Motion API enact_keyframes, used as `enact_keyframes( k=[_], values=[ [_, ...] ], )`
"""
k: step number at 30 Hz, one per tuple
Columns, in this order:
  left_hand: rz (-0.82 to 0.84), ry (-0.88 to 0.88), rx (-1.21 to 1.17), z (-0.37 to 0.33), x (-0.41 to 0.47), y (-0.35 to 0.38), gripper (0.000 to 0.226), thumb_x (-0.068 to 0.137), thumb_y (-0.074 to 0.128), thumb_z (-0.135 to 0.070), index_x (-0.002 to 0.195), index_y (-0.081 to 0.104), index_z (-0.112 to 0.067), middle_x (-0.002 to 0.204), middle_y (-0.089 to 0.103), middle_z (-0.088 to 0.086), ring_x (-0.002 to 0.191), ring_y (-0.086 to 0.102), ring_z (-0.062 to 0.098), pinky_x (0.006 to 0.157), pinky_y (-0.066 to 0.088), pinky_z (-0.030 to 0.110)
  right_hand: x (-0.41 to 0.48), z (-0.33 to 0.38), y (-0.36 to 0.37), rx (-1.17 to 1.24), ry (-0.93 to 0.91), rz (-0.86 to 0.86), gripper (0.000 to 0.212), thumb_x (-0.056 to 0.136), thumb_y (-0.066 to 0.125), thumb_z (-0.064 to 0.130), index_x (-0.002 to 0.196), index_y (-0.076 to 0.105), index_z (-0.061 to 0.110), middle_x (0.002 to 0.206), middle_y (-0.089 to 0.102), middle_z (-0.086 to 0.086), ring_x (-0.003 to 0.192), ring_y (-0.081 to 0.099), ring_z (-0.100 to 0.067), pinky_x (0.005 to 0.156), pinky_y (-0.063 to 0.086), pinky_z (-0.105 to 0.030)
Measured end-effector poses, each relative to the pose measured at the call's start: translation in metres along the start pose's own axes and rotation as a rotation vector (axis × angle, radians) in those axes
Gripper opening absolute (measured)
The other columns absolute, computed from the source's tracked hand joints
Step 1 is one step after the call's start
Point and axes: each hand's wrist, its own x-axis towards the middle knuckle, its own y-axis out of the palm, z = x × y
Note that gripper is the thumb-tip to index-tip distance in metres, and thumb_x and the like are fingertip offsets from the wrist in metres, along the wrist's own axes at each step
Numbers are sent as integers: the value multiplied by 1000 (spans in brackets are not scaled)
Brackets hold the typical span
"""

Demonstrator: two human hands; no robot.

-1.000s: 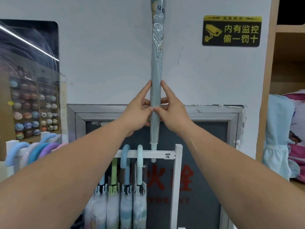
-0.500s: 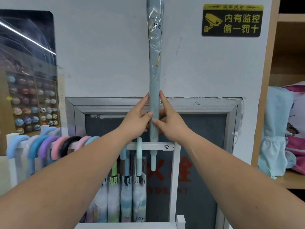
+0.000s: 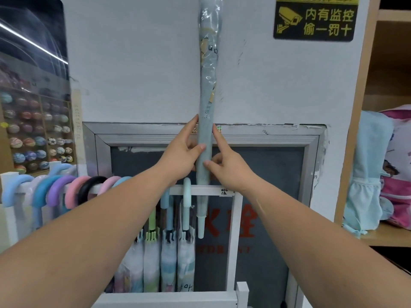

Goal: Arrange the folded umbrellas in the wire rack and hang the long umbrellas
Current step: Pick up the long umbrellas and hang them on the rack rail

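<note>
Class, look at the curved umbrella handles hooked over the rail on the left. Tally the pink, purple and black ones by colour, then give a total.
Pink handles: 2
Purple handle: 1
Black handle: 1
Total: 4

Both hands, left hand (image 3: pixel 181 155) and right hand (image 3: pixel 229 167), grip an upright grey-blue long umbrella (image 3: pixel 205 121) above the white rack rail (image 3: pixel 200 190)

Long umbrella (image 3: pixel 206 103) pale grey-blue, cartoon print; rack (image 3: pixel 233 241) white; hooked handles (image 3: pixel 66 192) blue, lilac, pink, black; sign (image 3: pixel 313 18) black, yellow lettering.
</note>
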Motion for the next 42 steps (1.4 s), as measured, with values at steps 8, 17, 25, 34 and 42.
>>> enact_keyframes(
  k=[8, 17, 25, 34, 42],
  values=[
    [32, -56, 181, 18, -6, -2, 81, 99, 58, -17, 151, 11, -57, 90, 77, 8, 88, 74, 26, 89, 57, 50, 4, -3, -1, 346, 62, -82, 67, 103, 53, 23, 151, 20, 57, 108, 68, -2, 99, 71, -15, 77, 63, -36],
    [126, -95, 286, 14, -12, -2, 76, 96, 64, -18, 153, 22, -47, 82, 76, 8, 77, 72, 20, 74, 55, 32, 9, -2, 3, 196, 43, -44, 85, 100, 59, 18, 145, 8, 68, 101, 64, -15, 97, 67, -32, 73, 63, -47],
    [80, -113, -4, 19, -8, -9, 62, 103, 57, -22, 151, 29, -48, 106, 77, -4, 104, 72, 24, 88, 56, 44, 6, -7, -2, 9, 13, 64, 98, 95, 65, 19, 149, -3, 62, 84, 68, -18, 64, 60, -20, 64, 56, -34],
    [123, -132, 23, 18, -8, -5, 73, 98, 63, -12, 150, 27, -49, 97, 77, 14, 95, 74, 33, 94, 54, 60, 7, -11, -5, 354, 100, -53, 71, 100, 61, 28, 155, 21, 46, 109, 68, -12, 98, 72, -21, 74, 64, -42],
    [160, -184, 92, 19, -5, -8, 51, 94, 70, -16, 132, 46, -41, 96, 77, 16, 93, 74, 34, 95, 55, 55, 14, -12, 3, 301, 108, -13, 55, 101, 57, 20, 147, 35, 40, 102, 72, -14, 95, 73, -26, 72, 63, -44]
  ],
)
